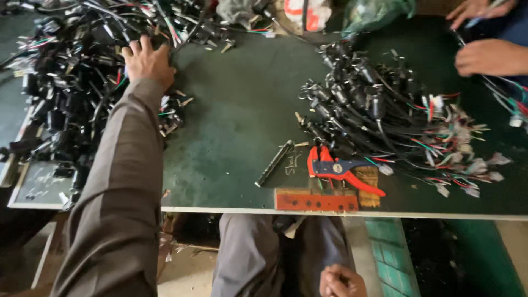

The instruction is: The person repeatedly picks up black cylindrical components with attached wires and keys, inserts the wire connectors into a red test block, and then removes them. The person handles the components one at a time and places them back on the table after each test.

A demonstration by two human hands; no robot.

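The left arm stretches out straight, the left hand (147,61) lying palm-down, grip released, on the cable pile (71,82) at the tabletop's (236,115) far left corner. The right hand (342,281) rests clenched below the near edge.

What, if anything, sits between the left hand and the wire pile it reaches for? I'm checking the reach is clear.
Nothing visible does: the left hand already rests on the pile of black cable parts at the green table's left side.
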